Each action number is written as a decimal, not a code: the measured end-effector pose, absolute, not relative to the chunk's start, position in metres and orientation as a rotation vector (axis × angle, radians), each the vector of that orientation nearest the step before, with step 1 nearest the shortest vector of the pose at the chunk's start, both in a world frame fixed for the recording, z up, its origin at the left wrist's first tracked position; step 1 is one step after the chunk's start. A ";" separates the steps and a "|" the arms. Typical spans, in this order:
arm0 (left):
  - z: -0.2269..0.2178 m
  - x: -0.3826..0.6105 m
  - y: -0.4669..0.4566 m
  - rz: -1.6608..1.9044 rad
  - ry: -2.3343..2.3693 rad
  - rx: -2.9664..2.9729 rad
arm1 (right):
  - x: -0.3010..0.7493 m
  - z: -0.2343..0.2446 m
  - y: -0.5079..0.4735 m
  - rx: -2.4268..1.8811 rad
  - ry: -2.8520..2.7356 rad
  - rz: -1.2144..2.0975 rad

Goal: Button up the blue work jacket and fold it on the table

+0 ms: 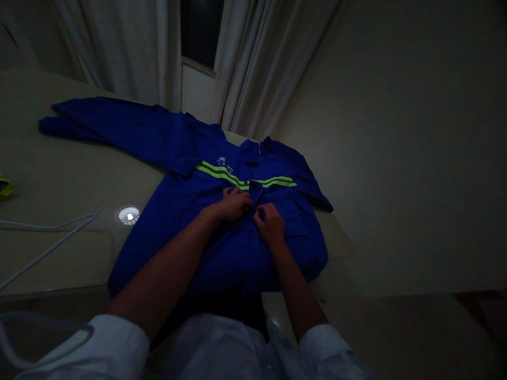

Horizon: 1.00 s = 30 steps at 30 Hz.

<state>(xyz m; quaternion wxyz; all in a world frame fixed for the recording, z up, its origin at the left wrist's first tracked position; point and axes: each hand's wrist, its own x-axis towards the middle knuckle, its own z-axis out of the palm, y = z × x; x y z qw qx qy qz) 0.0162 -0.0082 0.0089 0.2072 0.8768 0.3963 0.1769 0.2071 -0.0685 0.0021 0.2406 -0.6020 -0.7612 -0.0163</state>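
A blue work jacket [158, 211] with yellow-green and grey reflective stripes lies front side up on the table, its collar pointing away from me. One sleeve stretches out to the left. White printing shows on the chest above the stripe. At the front opening, just under the stripe, my left hand [236, 204] is closed with bent fingers on the jacket's edge. Close beside it on the right, my right hand [270, 221] pinches the front edge of the same jacket. The fabric between the hands is slightly raised. Buttons under the fingers are hidden.
The pale table [71, 179] reflects a lamp near the jacket's left side. A white cable [51, 245] runs across its left part, and a yellow object [6, 187] sits at the left edge. Curtains [253, 68] hang behind; a wall [407, 148] stands to the right.
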 end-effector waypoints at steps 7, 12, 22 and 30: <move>0.001 0.023 -0.006 0.503 1.144 2.412 | 0.210 0.004 -0.062 -1.542 -2.183 0.050; -0.001 0.024 -0.004 0.504 1.128 2.443 | 0.207 0.000 -0.066 -1.513 -2.144 -0.037; 0.013 0.017 -0.005 0.531 1.039 2.339 | 0.207 0.004 -0.060 -1.634 -1.814 0.003; 0.003 0.018 -0.016 0.507 1.154 2.557 | 0.210 0.028 -0.126 -1.454 -2.198 0.275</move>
